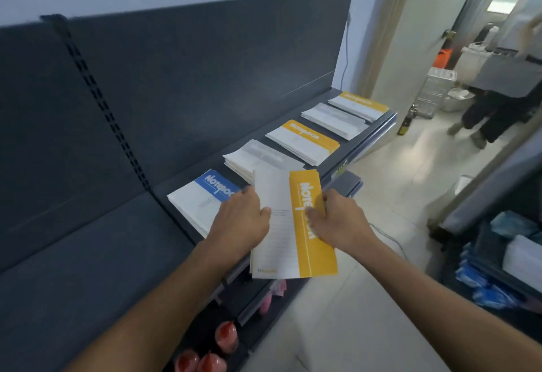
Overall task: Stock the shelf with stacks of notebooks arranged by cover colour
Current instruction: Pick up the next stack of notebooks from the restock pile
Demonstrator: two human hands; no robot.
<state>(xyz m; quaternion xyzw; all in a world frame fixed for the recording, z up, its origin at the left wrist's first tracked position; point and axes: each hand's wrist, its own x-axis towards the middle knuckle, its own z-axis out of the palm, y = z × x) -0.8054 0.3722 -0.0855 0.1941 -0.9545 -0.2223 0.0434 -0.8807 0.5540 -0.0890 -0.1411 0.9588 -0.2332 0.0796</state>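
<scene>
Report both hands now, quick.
Left hand: grips the yellow notebooks at their left edge.
Right hand: grips the same yellow notebooks at their right edge.

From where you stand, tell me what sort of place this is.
Probably a small shop aisle: dark metal shelving with a slotted upright, notebook stacks laid out for display, red-topped bottles on the shelf below. Left hand and right hand hold yellow notebooks.

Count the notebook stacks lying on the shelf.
5, along the shelf: blue stack nearest, then near grey stack, near yellow stack, far grey stack, far yellow stack. The held notebooks partly cover the near grey stack.
</scene>
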